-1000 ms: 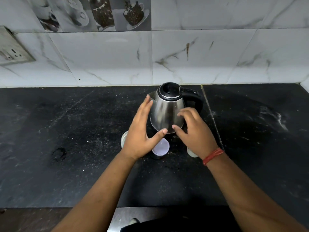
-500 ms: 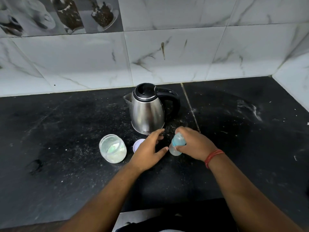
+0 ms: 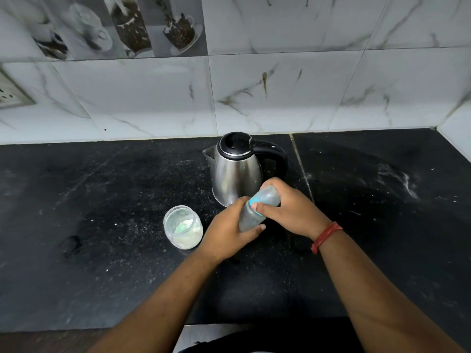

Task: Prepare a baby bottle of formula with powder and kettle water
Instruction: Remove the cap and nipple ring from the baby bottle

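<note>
A clear baby bottle (image 3: 251,216) with a blue collar is held tilted above the black counter (image 3: 102,225), in front of the kettle. My left hand (image 3: 228,230) grips its lower body. My right hand (image 3: 293,211) is closed around its top end and blue collar. The steel kettle (image 3: 235,171) with a black lid and handle stands upright just behind my hands. An open glass jar (image 3: 183,226) of white powder stands to the left of my left hand.
A tiled wall rises behind the counter, with a socket plate (image 3: 10,94) at the far left. A side wall (image 3: 456,138) closes off the right corner. The counter's front edge (image 3: 102,329) runs near the bottom.
The bottle has been lifted and tilted, and my left hand has taken hold of its body. The jar's lid, visible beside my left hand before, is now hidden.
</note>
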Action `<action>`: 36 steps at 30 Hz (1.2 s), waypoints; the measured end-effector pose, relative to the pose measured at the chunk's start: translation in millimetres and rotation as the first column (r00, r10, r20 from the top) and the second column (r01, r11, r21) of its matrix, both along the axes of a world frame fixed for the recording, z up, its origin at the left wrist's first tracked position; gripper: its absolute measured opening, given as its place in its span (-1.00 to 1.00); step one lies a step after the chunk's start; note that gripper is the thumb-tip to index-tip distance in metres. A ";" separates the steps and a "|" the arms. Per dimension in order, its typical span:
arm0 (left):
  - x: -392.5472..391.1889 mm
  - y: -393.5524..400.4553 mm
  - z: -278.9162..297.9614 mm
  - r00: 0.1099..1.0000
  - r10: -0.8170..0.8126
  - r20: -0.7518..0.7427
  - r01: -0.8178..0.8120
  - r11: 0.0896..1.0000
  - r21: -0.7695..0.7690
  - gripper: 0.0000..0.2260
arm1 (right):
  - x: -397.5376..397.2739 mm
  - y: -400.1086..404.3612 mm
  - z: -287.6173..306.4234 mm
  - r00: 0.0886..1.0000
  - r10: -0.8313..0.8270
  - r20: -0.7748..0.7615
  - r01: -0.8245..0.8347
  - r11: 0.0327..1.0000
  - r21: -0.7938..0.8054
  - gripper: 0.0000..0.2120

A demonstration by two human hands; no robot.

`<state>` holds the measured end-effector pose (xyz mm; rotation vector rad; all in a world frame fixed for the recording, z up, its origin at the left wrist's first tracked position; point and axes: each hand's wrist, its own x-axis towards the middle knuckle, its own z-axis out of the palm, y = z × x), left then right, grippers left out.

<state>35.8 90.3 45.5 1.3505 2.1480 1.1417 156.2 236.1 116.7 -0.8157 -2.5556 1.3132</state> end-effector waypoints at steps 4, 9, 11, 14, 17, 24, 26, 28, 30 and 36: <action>-8.4 -8.5 1.7 0.989 0.004 -0.145 -0.004 1.000 0.000 -0.51 | -10.4 -8.1 1.5 0.999 -0.035 0.023 0.036 0.998 -0.060 -0.70; -9.6 -15.6 3.2 0.988 0.015 -0.151 -0.021 0.999 -0.040 -0.49 | -20.6 -19.1 0.7 0.997 -0.068 0.035 0.070 0.996 -0.063 -0.69; -10.1 -18.6 4.3 0.995 0.013 -0.098 -0.018 0.998 -0.052 -0.47 | -24.4 -21.6 -0.9 0.997 -0.080 0.020 0.081 0.995 -0.063 -0.71; -11.3 -22.7 4.7 0.998 -0.004 0.064 0.005 1.000 -0.023 -0.48 | -27.9 -21.6 -4.1 0.997 -0.068 -0.025 0.067 0.997 -0.038 -0.76; -11.6 -25.4 5.3 0.976 -0.011 0.216 0.003 0.999 0.034 -0.52 | -28.7 -18.6 -5.7 0.997 -0.001 -0.079 -0.003 0.999 -0.054 -0.83; -11.5 -24.1 4.8 0.934 0.009 0.356 -0.046 0.994 0.095 -0.57 | -23.2 -9.5 4.4 0.956 -0.094 -0.279 0.012 0.960 -0.280 -0.91; -13.5 -24.9 4.1 0.927 0.017 0.375 -0.058 0.994 0.096 -0.57 | -21.0 -2.6 5.4 0.916 -0.235 -0.324 0.118 0.932 -0.343 -0.93; -14.9 -26.1 2.4 0.921 0.030 0.389 -0.077 0.991 0.107 -0.55 | -17.5 7.4 1.5 0.901 -0.323 -0.289 0.241 0.928 -0.285 -0.90; -15.1 -26.7 1.1 0.916 0.043 0.400 -0.096 0.989 0.114 -0.52 | -11.3 19.5 -9.8 0.920 -0.344 -0.188 0.328 0.938 -0.112 -0.80; -13.0 -26.1 1.0 0.913 0.053 0.405 -0.109 0.987 0.116 -0.50 | 14.3 39.2 -78.7 0.939 -0.284 0.193 0.204 0.913 0.352 -0.63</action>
